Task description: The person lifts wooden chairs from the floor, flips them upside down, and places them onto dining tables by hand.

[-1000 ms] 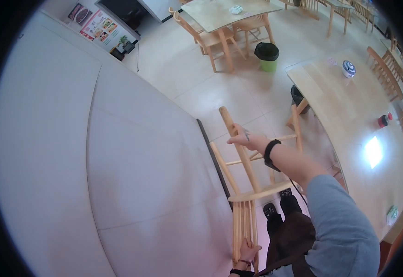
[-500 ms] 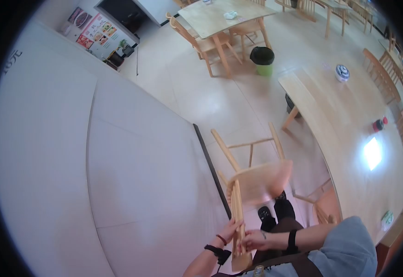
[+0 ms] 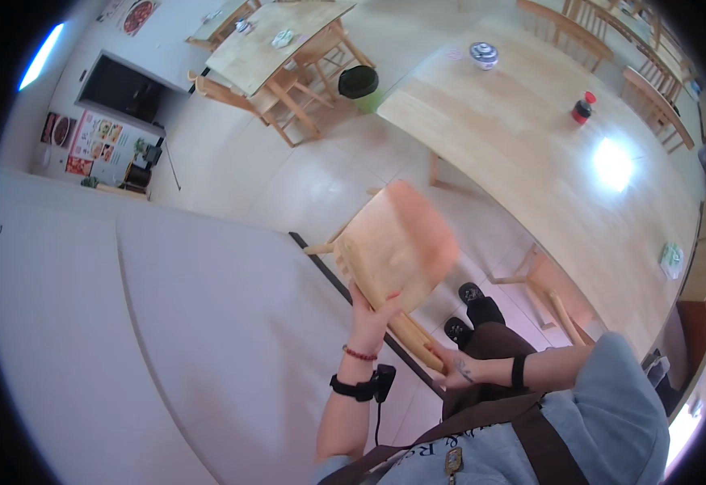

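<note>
A light wooden chair (image 3: 401,234) is between me and the wall, its broad seat seen from above and its backrest towards me. My left hand (image 3: 375,314) wraps the left part of the backrest's top rail, thumb on top. The rail's right end is in my right hand (image 3: 451,366), fingers closed around it. One leg pokes out left of the seat near the wall's dark base strip. The other legs are mostly hidden under the seat, so I cannot tell whether they touch the floor.
Right of me stands a long wooden table (image 3: 523,137) with a lidded bowl (image 3: 483,55), a red-capped bottle (image 3: 583,108) and a small packet (image 3: 671,260). Another chair (image 3: 553,283) is tucked at its near side. A white wall (image 3: 232,331) runs along my left; a dark bin (image 3: 359,82) stands ahead.
The chair has turned and tipped, so its seat top now faces me and its legs have swung out of sight. My left hand has moved forward along the rail. My view has shifted right.
</note>
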The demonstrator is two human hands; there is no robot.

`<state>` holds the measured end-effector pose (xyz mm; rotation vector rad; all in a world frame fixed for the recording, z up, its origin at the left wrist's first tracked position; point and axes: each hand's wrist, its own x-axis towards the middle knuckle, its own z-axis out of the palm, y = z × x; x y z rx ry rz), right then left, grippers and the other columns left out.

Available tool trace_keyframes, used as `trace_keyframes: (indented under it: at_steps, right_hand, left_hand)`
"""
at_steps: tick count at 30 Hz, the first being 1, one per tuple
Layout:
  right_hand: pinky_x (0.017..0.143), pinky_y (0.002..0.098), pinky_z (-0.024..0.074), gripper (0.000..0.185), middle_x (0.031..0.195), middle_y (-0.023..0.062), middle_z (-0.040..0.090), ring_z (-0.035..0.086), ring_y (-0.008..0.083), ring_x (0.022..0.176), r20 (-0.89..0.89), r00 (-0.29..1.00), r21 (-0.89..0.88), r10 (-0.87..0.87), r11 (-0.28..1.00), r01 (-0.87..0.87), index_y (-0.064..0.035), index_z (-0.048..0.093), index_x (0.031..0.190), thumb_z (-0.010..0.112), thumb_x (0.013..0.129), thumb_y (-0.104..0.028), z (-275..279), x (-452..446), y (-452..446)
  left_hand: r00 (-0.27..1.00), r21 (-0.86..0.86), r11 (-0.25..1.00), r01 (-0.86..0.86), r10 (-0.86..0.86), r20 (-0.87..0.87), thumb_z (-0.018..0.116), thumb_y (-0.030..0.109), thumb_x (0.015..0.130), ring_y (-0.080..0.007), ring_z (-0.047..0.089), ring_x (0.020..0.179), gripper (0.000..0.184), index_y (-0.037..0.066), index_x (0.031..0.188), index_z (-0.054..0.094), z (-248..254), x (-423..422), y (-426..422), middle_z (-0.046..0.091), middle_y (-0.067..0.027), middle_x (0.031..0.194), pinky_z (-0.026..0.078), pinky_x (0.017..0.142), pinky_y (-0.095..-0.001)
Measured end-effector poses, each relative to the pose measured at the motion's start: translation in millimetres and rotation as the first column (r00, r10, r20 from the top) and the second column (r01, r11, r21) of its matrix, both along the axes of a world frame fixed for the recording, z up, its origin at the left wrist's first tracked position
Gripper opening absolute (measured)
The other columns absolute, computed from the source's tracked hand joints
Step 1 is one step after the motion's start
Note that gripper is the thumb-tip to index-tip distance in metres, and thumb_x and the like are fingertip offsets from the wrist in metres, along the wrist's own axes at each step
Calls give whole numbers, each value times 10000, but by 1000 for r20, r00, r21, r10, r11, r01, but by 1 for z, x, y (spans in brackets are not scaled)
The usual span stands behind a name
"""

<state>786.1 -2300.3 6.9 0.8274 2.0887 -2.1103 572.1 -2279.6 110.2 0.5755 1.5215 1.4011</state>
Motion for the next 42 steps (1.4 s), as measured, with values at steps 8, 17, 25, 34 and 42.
trace_keyframes:
  at_steps: [8, 17, 25, 34, 42]
  right_hand:
    - [712, 383, 505, 380, 822, 203, 637, 641, 314, 806, 90, 973, 208, -213, 959, 191, -38, 574, 1091, 531, 719, -101, 91, 54, 136]
    - [732, 401, 511, 453, 897, 204, 660, 648, 345, 836, 217, 921, 311, -322, 918, 248, -27, 568, 1168, 556, 727, -129, 104, 102, 192]
    - [768, 451, 504, 405, 974, 208, 634, 622, 356, 930, 602, 738, 434, -306, 900, 19, -102, 566, 1137, 533, 734, -109, 29, 47, 217]
    - [953, 454, 407, 623, 1236, 252, 430, 435, 411, 1160, 585, 534, 708, -610, 705, 31, -90, 452, 1238, 676, 659, -143, 50, -46, 205]
    - [1017, 435, 380, 662, 1268, 267, 427, 436, 427, 1177, 331, 760, 518, -559, 781, 349, -40, 459, 1270, 665, 677, -249, 55, -227, 228]
  left_hand:
    - [982, 4, 994, -106, 104, 160, 599, -76, 722, -193, 534, 604, 404, 36, 1026, 358, 26, 48, 158, 496, -99, 780, 497, 533, -311]
    - [912, -34, 999, 21, -5, 410, 573, -39, 759, -217, 542, 674, 449, 116, 1126, 366, -7, 91, 231, 504, -85, 849, 527, 607, -426]
    - [824, -158, 880, 447, -337, 455, 624, 45, 805, -198, 569, 964, 501, 98, 1248, 396, -100, 2, 241, 512, -86, 1112, 489, 852, -411]
    - [739, -158, 723, 672, -670, 73, 672, 107, 825, -168, 576, 1033, 526, 13, 1299, 465, -101, -273, 227, 577, -124, 1204, 480, 860, -288]
    - [661, -20, 661, 750, -750, -13, 627, 103, 849, -165, 576, 1047, 432, 5, 1251, 505, -73, -374, 366, 593, -130, 1178, 470, 887, -288]
